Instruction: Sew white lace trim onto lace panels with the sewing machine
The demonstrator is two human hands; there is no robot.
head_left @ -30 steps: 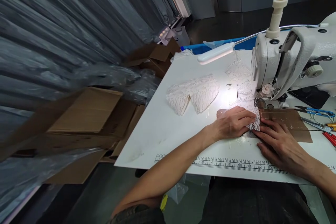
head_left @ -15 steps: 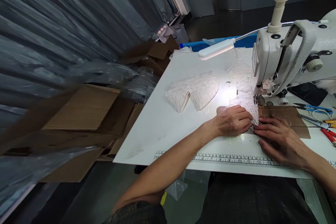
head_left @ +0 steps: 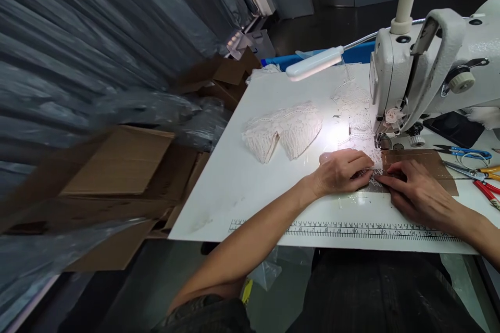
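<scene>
My left hand (head_left: 346, 170) lies on the sewing table with its fingers curled onto a strip of white lace fabric (head_left: 377, 157). Just to its right, my right hand (head_left: 420, 190) has its fingertips gathered at the lace's near edge, index finger pointing left. The lace runs from my fingers to the needle area of the white sewing machine (head_left: 390, 67), and more of it spreads behind on the table. Beneath my right fingers is a brown sheet (head_left: 435, 166). Left of the machine light's bright spot lies a folded white lace piece (head_left: 287, 127).
Blue-handled scissors (head_left: 471, 152), yellow-handled scissors (head_left: 472, 173) and a red-handled tool (head_left: 486, 194) lie at the right. A dark phone-like slab (head_left: 455, 129) sits under the machine arm. A lamp (head_left: 314, 64) overhangs the table. Cardboard boxes (head_left: 117, 161) stand left; a ruler strip (head_left: 339, 231) edges the front.
My right hand's fingers have drawn in from lying flatter to gathering at the lace edge. My left hand stays on the lace. The whole view has shifted slightly.
</scene>
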